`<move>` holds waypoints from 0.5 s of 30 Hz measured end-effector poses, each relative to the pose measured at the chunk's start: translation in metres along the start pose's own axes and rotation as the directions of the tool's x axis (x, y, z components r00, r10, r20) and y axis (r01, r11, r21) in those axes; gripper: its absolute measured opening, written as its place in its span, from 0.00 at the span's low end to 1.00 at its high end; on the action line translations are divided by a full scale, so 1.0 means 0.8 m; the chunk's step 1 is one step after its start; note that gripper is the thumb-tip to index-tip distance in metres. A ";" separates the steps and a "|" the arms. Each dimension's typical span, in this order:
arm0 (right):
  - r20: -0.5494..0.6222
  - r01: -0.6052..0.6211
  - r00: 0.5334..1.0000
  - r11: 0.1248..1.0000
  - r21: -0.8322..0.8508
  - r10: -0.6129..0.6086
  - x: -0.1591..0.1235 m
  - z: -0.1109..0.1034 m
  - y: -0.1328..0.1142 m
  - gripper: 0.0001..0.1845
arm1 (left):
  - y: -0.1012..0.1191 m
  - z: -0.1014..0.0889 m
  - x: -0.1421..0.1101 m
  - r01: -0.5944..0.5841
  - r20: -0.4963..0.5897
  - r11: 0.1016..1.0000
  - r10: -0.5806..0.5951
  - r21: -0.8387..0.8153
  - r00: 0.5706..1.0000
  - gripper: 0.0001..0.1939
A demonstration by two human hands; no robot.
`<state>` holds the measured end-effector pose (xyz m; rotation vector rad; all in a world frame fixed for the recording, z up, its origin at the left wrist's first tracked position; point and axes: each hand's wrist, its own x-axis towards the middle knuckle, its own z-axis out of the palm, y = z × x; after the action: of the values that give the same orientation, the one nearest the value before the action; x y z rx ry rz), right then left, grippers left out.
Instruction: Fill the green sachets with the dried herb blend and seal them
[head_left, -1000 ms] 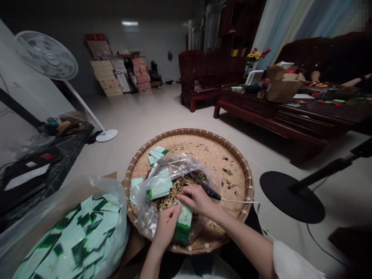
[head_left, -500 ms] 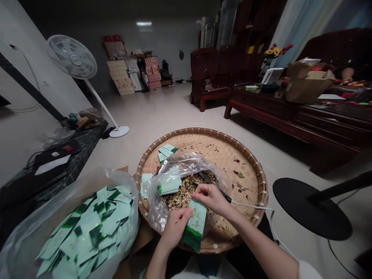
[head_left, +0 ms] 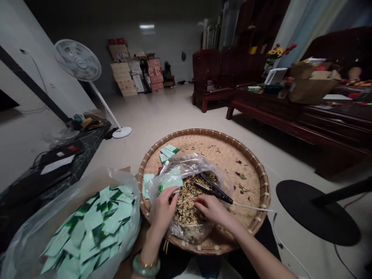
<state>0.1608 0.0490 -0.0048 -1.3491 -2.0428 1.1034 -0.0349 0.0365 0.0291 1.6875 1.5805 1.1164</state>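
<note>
I judge many packets [head_left: 93, 221] done, loose mix [head_left: 186, 199] remaining. Left hand [head_left: 166, 204], half-open, is beside the packet stack [head_left: 172, 180]; for right hand [head_left: 212, 209], I cannot tell.

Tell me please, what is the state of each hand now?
Left hand: at the green packets; whether it grips one cannot be told.
Right hand: fingers curled over the dried mix; any hold cannot be told.

A white streak [head_left: 147, 26] is glaring on the dim back wall [head_left: 171, 40], the clear plastic bag [head_left: 190, 158] is glinting, and wide-angle distortion is tilting the pedestal fan [head_left: 80, 62] outward.
</note>
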 end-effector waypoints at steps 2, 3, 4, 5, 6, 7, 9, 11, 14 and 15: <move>-0.018 0.003 1.000 0.993 -0.117 -0.005 -0.004 -0.001 0.002 0.12 | -0.012 0.011 0.021 -0.049 0.057 0.913 0.028 0.404 0.998 0.16; -0.034 -0.005 0.999 0.989 -0.148 0.000 -0.006 -0.002 0.003 0.12 | -0.017 0.013 0.030 -0.037 0.121 0.829 -0.037 0.558 0.992 0.18; -0.048 -0.013 0.999 0.986 -0.165 0.005 -0.008 -0.004 0.005 0.12 | -0.022 0.013 0.037 -0.030 0.144 0.802 -0.070 0.596 0.987 0.19; -0.058 -0.022 0.998 0.985 -0.172 0.012 -0.010 -0.005 0.007 0.12 | -0.025 0.012 0.043 -0.034 0.165 0.786 -0.087 0.617 0.982 0.19; -0.062 -0.030 0.998 0.985 -0.171 0.020 -0.011 -0.006 0.008 0.13 | -0.028 0.010 0.046 -0.043 0.185 0.778 -0.095 0.627 0.978 0.19; -0.064 -0.036 0.998 0.986 -0.165 0.025 -0.011 -0.007 0.010 0.13 | -0.030 0.008 0.048 -0.051 0.197 0.778 -0.094 0.627 0.976 0.19; -0.059 -0.036 0.998 0.987 -0.153 0.027 -0.011 -0.006 0.010 0.14 | -0.032 0.007 0.049 -0.069 0.218 0.771 -0.093 0.633 0.971 0.19; -0.056 -0.036 0.998 0.989 -0.141 0.028 -0.011 -0.003 0.009 0.14 | -0.034 0.008 0.048 -0.083 0.237 0.768 -0.092 0.635 0.967 0.17; -0.069 -0.030 0.997 0.994 -0.103 0.023 -0.013 0.003 0.003 0.14 | -0.036 0.010 0.049 -0.099 0.248 0.780 -0.074 0.618 0.966 0.12; -0.077 -0.025 0.997 0.996 -0.084 0.018 -0.015 0.004 0.001 0.14 | -0.036 0.009 0.049 -0.100 0.241 0.789 -0.062 0.606 0.969 0.12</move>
<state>0.1637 0.0371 -0.0070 -1.4355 -2.0446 0.9685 -0.0454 0.0796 0.0083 2.1523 1.8796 0.3589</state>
